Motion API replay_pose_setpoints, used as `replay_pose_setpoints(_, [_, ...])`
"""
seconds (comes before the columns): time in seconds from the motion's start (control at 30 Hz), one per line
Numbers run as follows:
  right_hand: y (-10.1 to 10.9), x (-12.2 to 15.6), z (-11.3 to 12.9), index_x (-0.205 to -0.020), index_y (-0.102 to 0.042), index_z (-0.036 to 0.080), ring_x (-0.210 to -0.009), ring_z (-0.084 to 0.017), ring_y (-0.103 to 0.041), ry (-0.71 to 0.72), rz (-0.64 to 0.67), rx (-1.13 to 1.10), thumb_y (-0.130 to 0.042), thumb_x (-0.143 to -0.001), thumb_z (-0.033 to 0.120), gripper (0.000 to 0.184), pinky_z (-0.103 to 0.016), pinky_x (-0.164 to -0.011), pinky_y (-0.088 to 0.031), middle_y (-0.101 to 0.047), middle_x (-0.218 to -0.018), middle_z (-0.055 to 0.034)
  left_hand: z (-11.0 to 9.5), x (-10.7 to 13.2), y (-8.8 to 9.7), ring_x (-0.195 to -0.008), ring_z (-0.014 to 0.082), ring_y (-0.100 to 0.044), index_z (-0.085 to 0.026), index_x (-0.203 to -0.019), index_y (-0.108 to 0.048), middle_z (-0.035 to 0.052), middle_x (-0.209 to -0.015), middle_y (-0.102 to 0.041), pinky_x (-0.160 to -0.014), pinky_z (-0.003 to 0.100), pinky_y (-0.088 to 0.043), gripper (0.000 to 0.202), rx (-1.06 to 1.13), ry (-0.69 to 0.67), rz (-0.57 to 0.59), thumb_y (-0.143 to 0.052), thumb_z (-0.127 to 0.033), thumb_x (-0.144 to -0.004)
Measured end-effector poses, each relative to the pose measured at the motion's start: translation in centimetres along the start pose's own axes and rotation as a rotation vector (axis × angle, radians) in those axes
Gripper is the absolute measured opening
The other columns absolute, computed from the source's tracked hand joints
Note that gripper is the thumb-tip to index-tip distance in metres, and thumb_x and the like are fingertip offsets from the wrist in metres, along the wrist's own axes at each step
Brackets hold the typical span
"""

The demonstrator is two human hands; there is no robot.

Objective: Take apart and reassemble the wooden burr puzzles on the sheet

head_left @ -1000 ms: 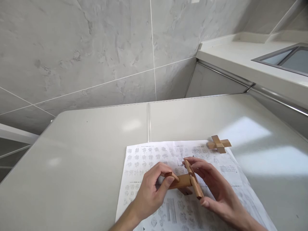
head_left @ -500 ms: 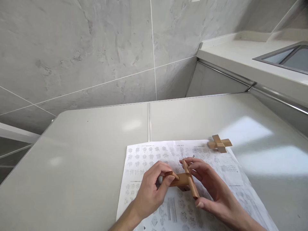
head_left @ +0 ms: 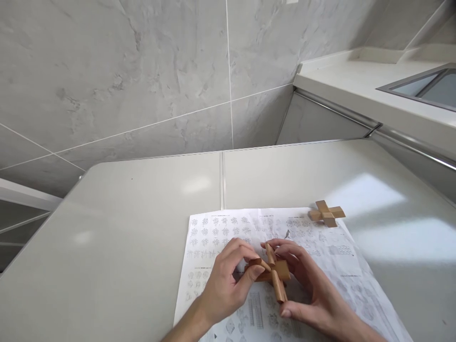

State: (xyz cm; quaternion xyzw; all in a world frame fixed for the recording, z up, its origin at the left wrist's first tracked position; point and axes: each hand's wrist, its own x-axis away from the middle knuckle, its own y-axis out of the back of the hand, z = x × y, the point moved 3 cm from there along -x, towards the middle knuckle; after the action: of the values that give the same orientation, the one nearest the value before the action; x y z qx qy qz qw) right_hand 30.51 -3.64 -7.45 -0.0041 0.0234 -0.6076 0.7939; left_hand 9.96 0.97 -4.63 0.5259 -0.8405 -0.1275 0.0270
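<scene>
Over the printed instruction sheet (head_left: 254,304), both hands hold a partly joined wooden interlocking puzzle (head_left: 282,270) made of brown pieces that cross each other. With thumb and fingers, my left hand (head_left: 231,280) pinches a rounded wooden piece (head_left: 262,264) at the left arm of the puzzle. My right hand (head_left: 313,285) spans a crosswise piece (head_left: 278,286), its fingertips at the far end and the thumb at the near end. The undersides and inner joints of the pieces are hidden.
A second wooden cross-shaped puzzle (head_left: 327,214) sits at the sheet's upper right corner. The white table (head_left: 142,237) has a seam down its middle. Behind is a grey tiled wall (head_left: 160,71); at the right stands a counter (head_left: 331,78) with a sink (head_left: 427,88).
The crosswise piece has shifted left across the puzzle, and a square block end now shows to its right. My right hand has moved left with it. My left hand keeps its pinch.
</scene>
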Motion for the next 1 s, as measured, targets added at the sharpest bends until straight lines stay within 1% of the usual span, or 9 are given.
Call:
replay_pose_setpoints(0.1, [-0.2,0.0,0.1,-0.141,-0.056,0.047,-0.148,-0.038,-0.057,-0.013,0.006,-0.013,-0.09,-0.086,0.063,0.067,-0.041,-0.108,-0.062,-0.049,-0.156,-0.0092,0.1,0.1,-0.1,-0.08,0.019,-0.059,-0.024,-0.098,-0.075,0.0033,-0.088,-0.069,-0.076,0.031,-0.045,0.026,-0.028,0.006,0.008,-0.065,-0.044,-0.11])
replay_pose_setpoints(0.17, [-0.3,0.1,0.2,-0.14,-0.057,0.047,-0.145,-0.038,-0.06,-0.011,0.001,-0.022,-0.089,-0.087,0.062,0.064,-0.04,-0.105,-0.064,-0.047,-0.157,-0.0089,0.1,0.2,-0.1,-0.078,0.0184,-0.059,-0.023,-0.097,-0.073,0.0024,-0.085,-0.068,-0.074,0.03,-0.045,0.027,-0.035,0.009,0.011,-0.065,-0.045,-0.11])
replay_pose_setpoints(0.27, [-0.6,0.1,0.2,-0.14,-0.056,0.045,-0.143,-0.037,-0.062,0.005,-0.012,-0.013,-0.089,-0.088,0.06,0.063,-0.04,-0.103,-0.064,-0.047,-0.157,-0.0095,0.0,0.3,-0.2,-0.077,0.018,-0.06,-0.023,-0.097,-0.072,0.0023,-0.086,-0.069,-0.072,0.03,-0.045,0.026,-0.043,0.003,0.0,-0.065,-0.045,-0.11])
replay_pose_setpoints(0.4, [-0.9,0.0,0.0,-0.141,-0.055,0.044,-0.148,-0.039,-0.057,0.038,-0.002,0.027,-0.089,-0.088,0.061,0.066,-0.043,-0.107,-0.063,-0.049,-0.155,-0.0101,-0.1,0.4,-0.3,-0.076,0.0167,-0.061,-0.024,-0.099,-0.072,0.0022,-0.087,-0.072,-0.073,0.029,-0.046,0.022,-0.032,-0.013,0.012,-0.065,-0.042,-0.11])
replay_pose_setpoints(0.57, [-1.2,-0.2,0.0,-0.138,-0.055,0.042,-0.144,-0.039,-0.059,0.039,0.005,0.115,-0.086,-0.088,0.066,0.064,-0.043,-0.102,-0.064,-0.057,-0.151,-0.0092,-0.1,0.4,-0.4,-0.069,0.013,-0.056,-0.024,-0.101,-0.07,0.0016,-0.091,-0.075,-0.065,0.025,-0.043,0.016,0.064,0.041,0.033,-0.066,-0.037,-0.11])
replay_pose_setpoints(0.63, [-1.3,-0.2,-0.1,-0.139,-0.053,0.041,-0.143,-0.039,-0.06,0.041,0.013,0.143,-0.085,-0.09,0.065,0.063,-0.044,-0.102,-0.064,-0.059,-0.15,-0.0093,-0.1,0.4,-0.4,-0.069,0.0129,-0.055,-0.024,-0.1,-0.07,0.0015,-0.091,-0.074,-0.065,0.025,-0.043,0.016,0.071,0.046,0.035,-0.067,-0.036,-0.109])
replay_pose_setpoints(0.7, [-1.2,0.0,-0.3,-0.141,-0.051,0.039,-0.143,-0.039,-0.06,0.049,0.018,0.167,-0.085,-0.091,0.062,0.065,-0.045,-0.104,-0.064,-0.059,-0.151,-0.0102,-0.1,0.4,-0.4,-0.071,0.0136,-0.057,-0.024,-0.099,-0.069,0.002,-0.091,-0.075,-0.067,0.025,-0.044,0.016,0.075,0.046,0.031,-0.068,-0.036,-0.109])
replay_pose_setpoints(0.87, [-0.7,0.4,-0.8,-0.141,-0.049,0.039,-0.148,-0.038,-0.057,0.032,0.02,0.236,-0.09,-0.089,0.045,0.066,-0.045,-0.109,-0.061,-0.055,-0.159,-0.01,0.2,0.5,-0.3,-0.072,0.0152,-0.058,-0.023,-0.099,-0.07,0.0043,-0.092,-0.078,-0.068,0.028,-0.045,0.019,0.128,0.073,0.019,-0.068,-0.039,-0.109])
replay_pose_setpoints(1.0, [-0.4,0.4,-0.5,-0.138,-0.05,0.037,-0.144,-0.037,-0.06,0.046,0.014,0.266,-0.092,-0.086,0.038,0.067,-0.044,-0.107,-0.061,-0.056,-0.156,-0.0107,0.6,0.5,-0.4,-0.072,0.0162,-0.061,-0.023,-0.101,-0.069,0.0065,-0.096,-0.082,-0.066,0.028,-0.043,0.021,0.18,0.101,0.026,-0.069,-0.042,-0.108])
